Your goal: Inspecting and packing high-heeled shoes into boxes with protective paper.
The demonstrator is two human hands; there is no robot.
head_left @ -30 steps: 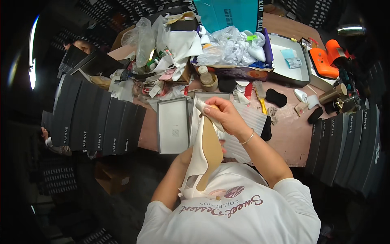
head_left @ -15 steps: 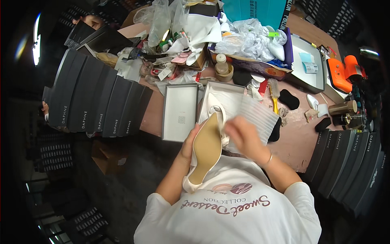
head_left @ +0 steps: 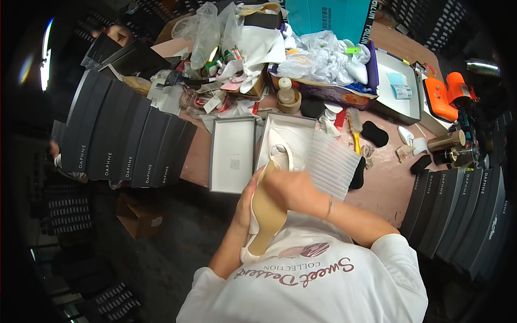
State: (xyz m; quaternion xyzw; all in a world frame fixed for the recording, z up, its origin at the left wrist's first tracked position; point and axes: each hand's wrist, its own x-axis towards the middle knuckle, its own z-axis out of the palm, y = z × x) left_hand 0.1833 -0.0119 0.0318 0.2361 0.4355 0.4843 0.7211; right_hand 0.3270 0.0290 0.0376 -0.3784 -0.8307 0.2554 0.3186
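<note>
A white sandal (head_left: 264,231) is held in front of my chest with its tan sole facing up. My left hand (head_left: 245,204) is closed round its left side. Across the upper part of the sole lies my right hand (head_left: 296,191), smeared by motion, so its fingers cannot be made out. White straps (head_left: 285,153) show just beyond the sandal's upper end; I cannot tell which shoe they belong to. Behind them stands an open shoe box (head_left: 293,119) with white paper in it. The empty-looking grey-edged lid (head_left: 233,156) lies to its left.
Dark shoe boxes (head_left: 118,134) stand in a row at left, with more boxes (head_left: 458,215) at right. Ribbed white foam sheet (head_left: 334,167) lies right of the open box. Beyond are a yellow-handled brush (head_left: 355,132), black pads (head_left: 375,133), a bottle (head_left: 286,91) and a carton of plastic bags (head_left: 328,89).
My right hand has moved left and down, from beside the sandal onto its sole. The left hand still grips the sandal. The whole view has shifted slightly.
</note>
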